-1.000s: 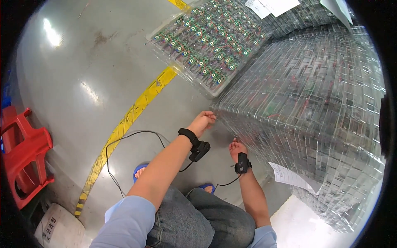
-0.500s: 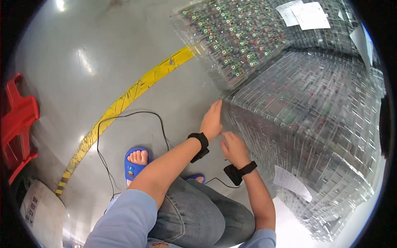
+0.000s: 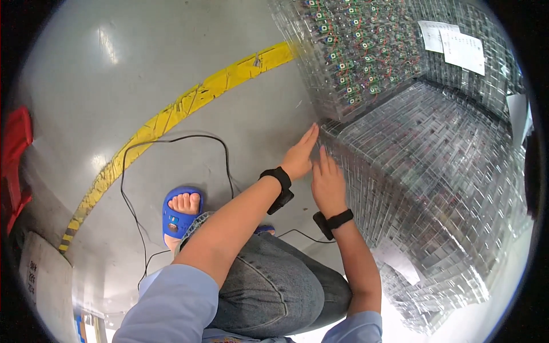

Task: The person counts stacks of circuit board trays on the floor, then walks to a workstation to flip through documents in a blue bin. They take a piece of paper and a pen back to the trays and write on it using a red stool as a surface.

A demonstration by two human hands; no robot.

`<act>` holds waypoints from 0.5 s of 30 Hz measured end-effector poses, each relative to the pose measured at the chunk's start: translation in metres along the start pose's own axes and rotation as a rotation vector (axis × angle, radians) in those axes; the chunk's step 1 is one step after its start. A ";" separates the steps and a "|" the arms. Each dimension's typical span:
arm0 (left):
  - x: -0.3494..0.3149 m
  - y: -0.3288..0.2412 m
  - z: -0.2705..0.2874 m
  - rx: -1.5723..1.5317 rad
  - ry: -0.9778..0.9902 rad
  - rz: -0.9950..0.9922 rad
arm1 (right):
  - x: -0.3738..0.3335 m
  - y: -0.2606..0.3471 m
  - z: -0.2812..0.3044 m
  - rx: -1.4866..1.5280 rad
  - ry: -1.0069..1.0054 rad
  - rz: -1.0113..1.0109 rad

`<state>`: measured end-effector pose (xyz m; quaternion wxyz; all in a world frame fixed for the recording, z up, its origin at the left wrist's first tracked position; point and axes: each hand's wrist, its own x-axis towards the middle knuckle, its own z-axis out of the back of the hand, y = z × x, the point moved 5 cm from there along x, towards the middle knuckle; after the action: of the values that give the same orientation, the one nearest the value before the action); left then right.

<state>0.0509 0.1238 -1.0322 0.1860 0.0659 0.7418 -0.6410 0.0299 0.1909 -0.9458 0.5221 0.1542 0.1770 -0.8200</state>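
Observation:
My left hand [image 3: 298, 155] reaches up to the near left corner of a tall stack of clear plastic trays [image 3: 426, 148]. Its fingers are stretched out along the stack's side, and it holds nothing visible. Just right of it, and lower, my right hand [image 3: 329, 184] also has its fingers extended, close to the same side of the stack. Whether the fingertips press on the trays cannot be made out. Black straps with small dark boxes circle my left wrist [image 3: 279, 186] and right wrist [image 3: 334, 222].
Behind stands another stack, its top tray filled with small green circuit boards [image 3: 369, 48]. White paper sheets [image 3: 463, 52] lie on a stack beside it. A black cable [image 3: 227, 166] loops over the grey floor near yellow tape [image 3: 183, 108]. At left is a red plastic stool [image 3: 17, 143].
Both hands have shifted slightly up along the stack's side, and the right hand's fingers have straightened. The view has turned, so the stacks of trays appear moved in the picture.

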 end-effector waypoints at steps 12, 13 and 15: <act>0.006 -0.002 0.004 0.263 0.075 0.033 | -0.006 -0.005 -0.013 -0.590 0.380 -0.087; 0.006 -0.002 0.004 0.275 0.075 0.024 | -0.006 -0.004 -0.012 -0.591 0.381 -0.084; 0.002 -0.002 0.005 0.268 0.073 0.023 | -0.006 -0.002 -0.010 -0.664 0.389 -0.074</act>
<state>0.0489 0.1181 -1.0314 0.1557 0.1218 0.6549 -0.7294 0.0318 0.2011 -0.9515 0.4702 0.1227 0.5341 -0.6918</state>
